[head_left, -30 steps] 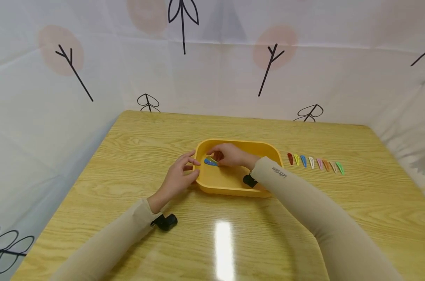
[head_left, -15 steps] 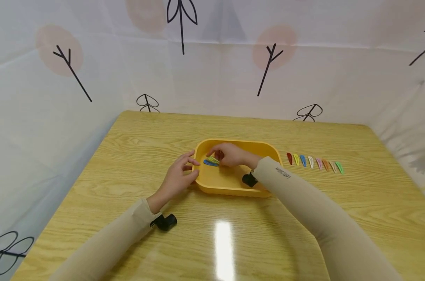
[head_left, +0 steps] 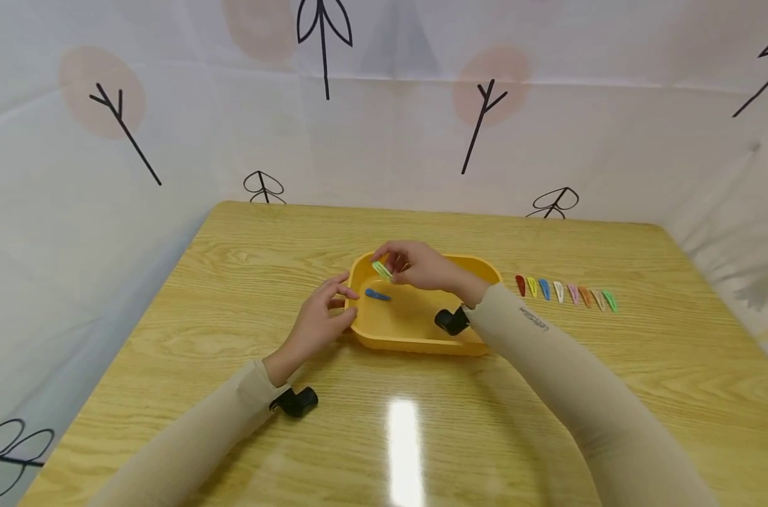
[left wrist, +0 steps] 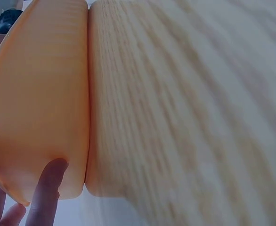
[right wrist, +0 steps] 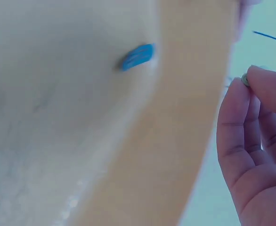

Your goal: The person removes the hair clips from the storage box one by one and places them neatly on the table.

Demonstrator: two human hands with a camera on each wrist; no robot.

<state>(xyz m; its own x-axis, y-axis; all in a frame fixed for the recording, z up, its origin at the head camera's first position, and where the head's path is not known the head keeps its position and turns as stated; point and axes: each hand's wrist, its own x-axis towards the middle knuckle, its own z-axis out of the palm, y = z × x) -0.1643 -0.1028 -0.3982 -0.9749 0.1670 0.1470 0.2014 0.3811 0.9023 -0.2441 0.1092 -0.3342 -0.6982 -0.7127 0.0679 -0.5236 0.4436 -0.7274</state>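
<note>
My right hand (head_left: 425,266) is raised over the yellow tray (head_left: 416,345), pinching a yellow-green snap hair clip (head_left: 381,270) between thumb and fingertips. In the right wrist view only the small end of this clip (right wrist: 245,79) shows between the fingers. Below it a blue hair clip (head_left: 378,295) lies on the tray's floor, near the left end. My left hand (head_left: 320,315) holds the tray's left end at the rim. The left wrist view shows one of its fingers (left wrist: 48,188) against the tray's outer wall, with other fingertips by the rim.
On the wooden table (head_left: 244,282), right of the tray, several hair clips lie in a row, from a red clip (head_left: 520,285) to a green clip (head_left: 609,301). Patterned white cloth (head_left: 390,141) hangs behind the table. Both wrists wear small black cameras.
My right hand has lifted the yellow-green hair clip up from beside the blue clip, which stays on the tray floor. The left hand keeps its place at the tray's end.
</note>
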